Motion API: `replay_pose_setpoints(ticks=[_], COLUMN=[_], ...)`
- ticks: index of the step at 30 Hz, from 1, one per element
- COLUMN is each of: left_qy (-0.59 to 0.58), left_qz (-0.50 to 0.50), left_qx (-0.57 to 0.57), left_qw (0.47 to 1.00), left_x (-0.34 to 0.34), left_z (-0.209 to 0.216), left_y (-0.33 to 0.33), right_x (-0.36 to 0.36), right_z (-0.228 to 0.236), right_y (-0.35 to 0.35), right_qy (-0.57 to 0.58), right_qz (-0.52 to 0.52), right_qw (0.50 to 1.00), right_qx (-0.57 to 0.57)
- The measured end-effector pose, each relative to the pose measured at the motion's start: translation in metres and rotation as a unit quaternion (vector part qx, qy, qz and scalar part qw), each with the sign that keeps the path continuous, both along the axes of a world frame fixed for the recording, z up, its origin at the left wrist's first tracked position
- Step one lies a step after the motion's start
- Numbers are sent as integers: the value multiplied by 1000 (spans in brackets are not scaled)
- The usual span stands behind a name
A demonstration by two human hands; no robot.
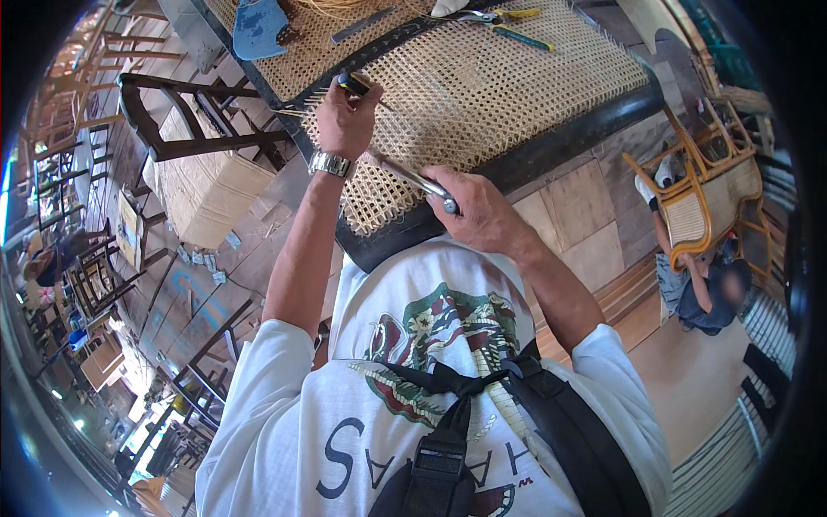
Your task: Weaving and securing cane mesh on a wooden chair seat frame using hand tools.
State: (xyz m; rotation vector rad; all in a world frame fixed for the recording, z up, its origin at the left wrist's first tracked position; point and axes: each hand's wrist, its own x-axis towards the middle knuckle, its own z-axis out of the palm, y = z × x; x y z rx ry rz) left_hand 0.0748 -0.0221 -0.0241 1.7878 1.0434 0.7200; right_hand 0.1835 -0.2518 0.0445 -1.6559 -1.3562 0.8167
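A woven cane panel (482,95) set in a black frame (551,170) lies before me, its near end against my body. My left hand (346,125), with a metal watch at the wrist, is closed round a screwdriver-like tool (351,84) with a black-and-yellow handle, over the panel's left edge. Its tip is hard to make out. Lower down, my right hand (482,211) grips a shiny metal tool (422,182) with a rounded end, its shaft slanting up-left over the cane. What kind of tool it is I cannot tell. Loose cane ends stick out beside my left hand.
At the far end of the cane lie a blue cloth piece (260,30), a flat file-like strip (363,24) and green-and-yellow-handled pliers (517,33). A dark chair frame (202,129) stands left. On the right, another person (702,293) sits by a wooden chair (689,211).
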Motion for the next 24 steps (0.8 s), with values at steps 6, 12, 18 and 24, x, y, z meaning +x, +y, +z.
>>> replay_pose_setpoints(ticks=[6, 12, 18, 24], left_qy=[-35, -11, -36, -16], left_qz=[-3, -19, -15, -41], left_qx=[-5, -6, -9, -7], left_qw=[999, 1000, 999, 999], left_x=[-6, -6, -16, -13], left_z=[13, 14, 23, 11], left_y=[-6, -14, -23, -26], right_x=[-3, -6, -1, 5], right_z=[-2, 8, 10, 12], right_y=[0, -11, -15, -18], right_qy=[-20, 41, 18, 42], right_qz=[-96, -16, -69, -18], right_qw=[995, 999, 997, 997], right_qx=[-10, -5, -5, -63])
